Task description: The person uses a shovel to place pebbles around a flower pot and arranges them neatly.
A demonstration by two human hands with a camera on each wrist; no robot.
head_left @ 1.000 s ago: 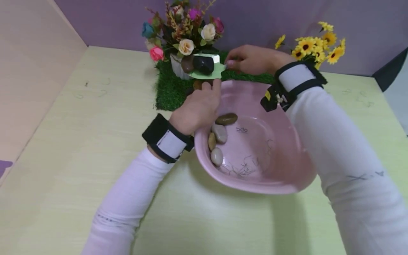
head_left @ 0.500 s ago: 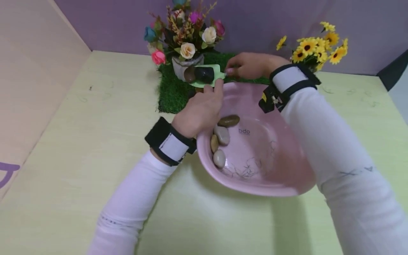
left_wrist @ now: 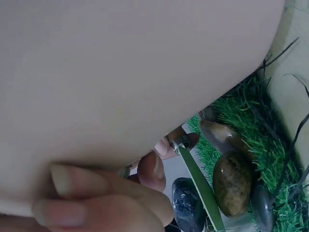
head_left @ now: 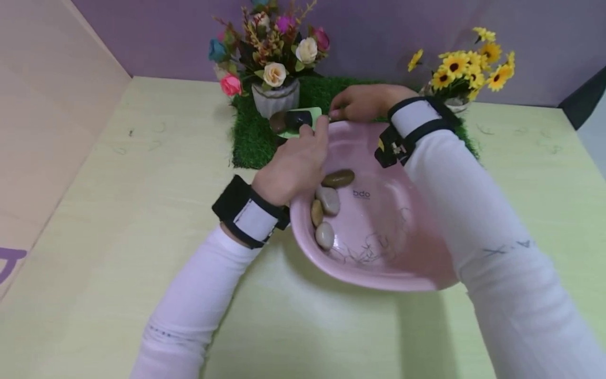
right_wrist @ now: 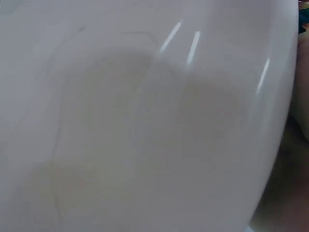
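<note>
At the left back rim of a pink basin [head_left: 379, 281], my left hand [head_left: 293, 166] grips the wall. Beyond the back rim my right hand [head_left: 362, 102] pinches the thin handle end of a small green shovel [head_left: 316, 112]. In the left wrist view the green blade [left_wrist: 200, 188] runs from a metal collar beside my right fingers. On the shovel lie a black stone [head_left: 297, 119] and a brown stone [head_left: 278, 122]. Several stones rest inside the basin along its left side, among them a grey stone [head_left: 328, 200]. The basin wall [right_wrist: 145, 121] nearly fills the right wrist view.
Artificial grass [head_left: 251, 145] lies behind the basin, with more stones on it, such as a mottled brown stone [left_wrist: 231, 183]. A pot of mixed flowers [head_left: 276, 100] stands close behind the shovel. Yellow flowers [head_left: 456, 68] stand back right, before the purple wall [head_left: 369, 37].
My right hand and the loaded shovel have come lower and closer to the basin's back rim. My left hand and the basin have hardly moved.
</note>
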